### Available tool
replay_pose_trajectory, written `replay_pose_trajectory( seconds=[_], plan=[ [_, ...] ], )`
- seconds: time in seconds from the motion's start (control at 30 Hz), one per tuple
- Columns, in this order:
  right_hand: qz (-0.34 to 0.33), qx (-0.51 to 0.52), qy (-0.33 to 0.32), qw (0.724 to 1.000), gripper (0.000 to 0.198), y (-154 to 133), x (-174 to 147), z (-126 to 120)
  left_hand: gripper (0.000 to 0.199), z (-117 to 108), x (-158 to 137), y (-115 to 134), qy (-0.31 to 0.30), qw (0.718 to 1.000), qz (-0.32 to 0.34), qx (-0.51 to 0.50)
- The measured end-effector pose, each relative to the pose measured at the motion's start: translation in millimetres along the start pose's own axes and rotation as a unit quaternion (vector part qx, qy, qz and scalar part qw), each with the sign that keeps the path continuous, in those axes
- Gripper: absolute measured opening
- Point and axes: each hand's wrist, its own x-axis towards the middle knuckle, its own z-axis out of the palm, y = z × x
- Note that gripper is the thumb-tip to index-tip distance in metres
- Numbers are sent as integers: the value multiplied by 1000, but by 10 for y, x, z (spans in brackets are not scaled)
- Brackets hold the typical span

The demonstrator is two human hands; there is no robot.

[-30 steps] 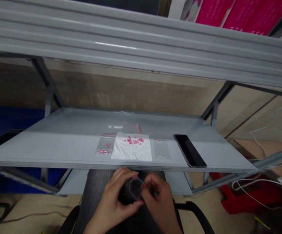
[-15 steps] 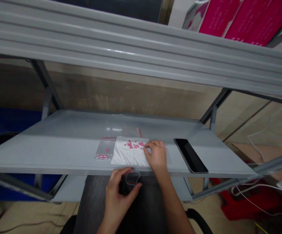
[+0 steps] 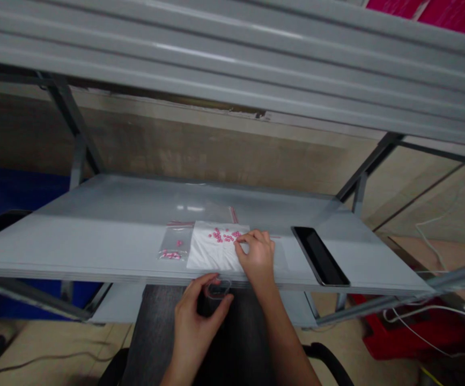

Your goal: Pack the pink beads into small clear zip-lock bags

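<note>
Between the thumb and fingers of my left hand (image 3: 202,316) is a loop of thin clear cord (image 3: 219,296), held just below the front edge of the shelf. A small spot of pink shows at its fingertips. My right hand (image 3: 257,254) rests at the right side of a white cloth (image 3: 208,254), thumb and index finger pinched at a small pink bead (image 3: 235,241). Several more pink beads (image 3: 218,235) lie scattered over the upper part of the cloth. To its left is a small clear zip bag (image 3: 172,246) with pink pieces inside.
A black phone (image 3: 320,256) lies to the right on the grey shelf (image 3: 107,230). Behind the cloth, another clear bag shows its red zip strip (image 3: 233,214). A ridged metal shelf (image 3: 216,64) crosses overhead. White cables (image 3: 421,311) hang at the lower right.
The view has shifted slightly, so the upper shelf fills more of it. The clear loop has tilted and looks flatter. My right hand keeps its pinch at the edge of the beads.
</note>
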Motion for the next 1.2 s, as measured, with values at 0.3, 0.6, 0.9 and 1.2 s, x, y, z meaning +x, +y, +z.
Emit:
replay_pose_trajectory(
  seconds=[0.3,0.6,0.9,1.2],
  plan=[
    [-102,260,-197,940,16,-206,-310,-518,28,-24,26,47,-12,999,-26,-17],
    [-7,15,-22,1000,6,-28,33,19,29,-34,41,50,-7,1000,-23,-16],
    [-19,51,-30,998,9,-62,63,13,27,-32,41,46,-7,1000,-25,-17],
    [-100,284,-197,933,10,-193,-255,-475,25,-55,72,96,-13,999,-30,-30]
  ],
)
